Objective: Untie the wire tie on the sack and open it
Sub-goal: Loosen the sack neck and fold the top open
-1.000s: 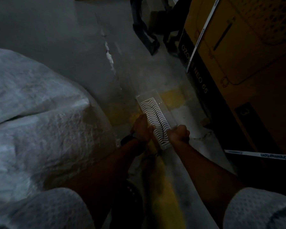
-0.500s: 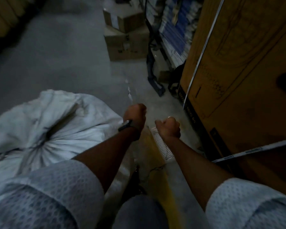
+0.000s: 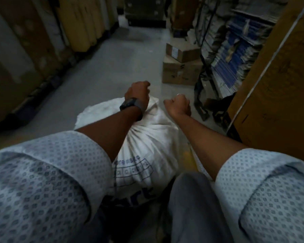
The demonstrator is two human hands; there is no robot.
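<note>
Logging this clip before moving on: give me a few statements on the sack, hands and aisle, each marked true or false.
1. The white sack lies on the floor with its neck gathered shut. True.
2. The left hand wears a dark wristband. True.
3. The right hand is spread flat on the sack. False: it is curled into a fist beside the neck.
4. The cardboard boxes sit on the sack. False: they are stacked on the floor farther along the aisle.
</note>
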